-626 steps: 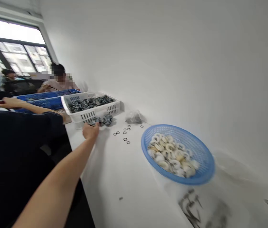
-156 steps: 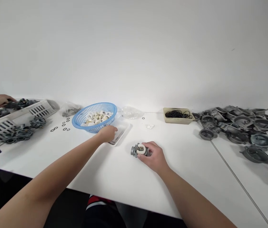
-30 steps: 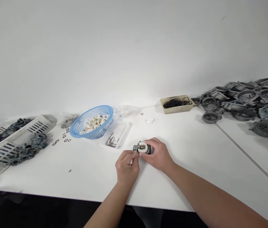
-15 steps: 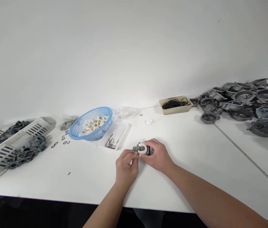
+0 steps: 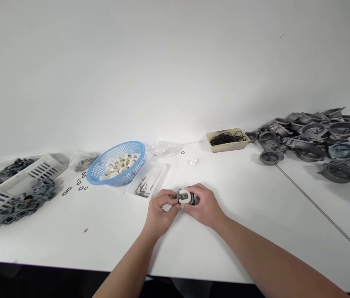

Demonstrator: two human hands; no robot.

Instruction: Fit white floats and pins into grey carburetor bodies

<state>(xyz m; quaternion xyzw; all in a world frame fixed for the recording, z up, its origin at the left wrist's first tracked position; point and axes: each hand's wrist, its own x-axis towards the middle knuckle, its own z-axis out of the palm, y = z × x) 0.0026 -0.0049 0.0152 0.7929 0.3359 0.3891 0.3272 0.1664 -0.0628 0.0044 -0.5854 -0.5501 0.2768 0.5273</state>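
A small grey metal part with a white ring-shaped piece on its top is held between both hands above the front middle of the white table. My right hand grips it from the right, thumb and fingers round its sides. On the left side, my left hand has thumb and fingertips closed at the part's edge; whether something tiny is pinched there is too small to tell. Brass-coloured details show inside the white ring.
Left are a white slotted basket and grey metal castings. Behind stand a blue basket of white pieces, a white tray with thin pins and a beige box of black rings. Grey bowls are piled right.
My left hand has shifted slightly left and its fingers have changed position at the part's edge. My right hand keeps its grip. The whole view has moved a little.
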